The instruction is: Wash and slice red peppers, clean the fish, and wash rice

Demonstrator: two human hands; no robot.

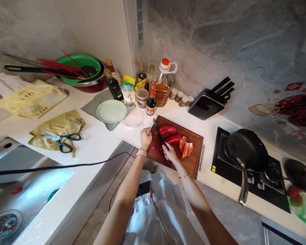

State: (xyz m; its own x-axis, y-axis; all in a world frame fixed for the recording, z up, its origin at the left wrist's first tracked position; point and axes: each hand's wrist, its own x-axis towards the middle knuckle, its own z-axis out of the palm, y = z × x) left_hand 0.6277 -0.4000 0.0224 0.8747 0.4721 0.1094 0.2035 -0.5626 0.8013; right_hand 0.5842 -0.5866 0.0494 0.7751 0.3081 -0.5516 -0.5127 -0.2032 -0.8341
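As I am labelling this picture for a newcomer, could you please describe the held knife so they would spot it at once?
Left of the black stove lies a brown cutting board. Over its left half, the right hand grips a dark knife beside red peppers. Unlike the knives in the black block, this one is out, its long blade bare.

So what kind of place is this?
A kitchen, probably in a home: there's a sink, a stove with a black pan, and red peppers on a chopping board.
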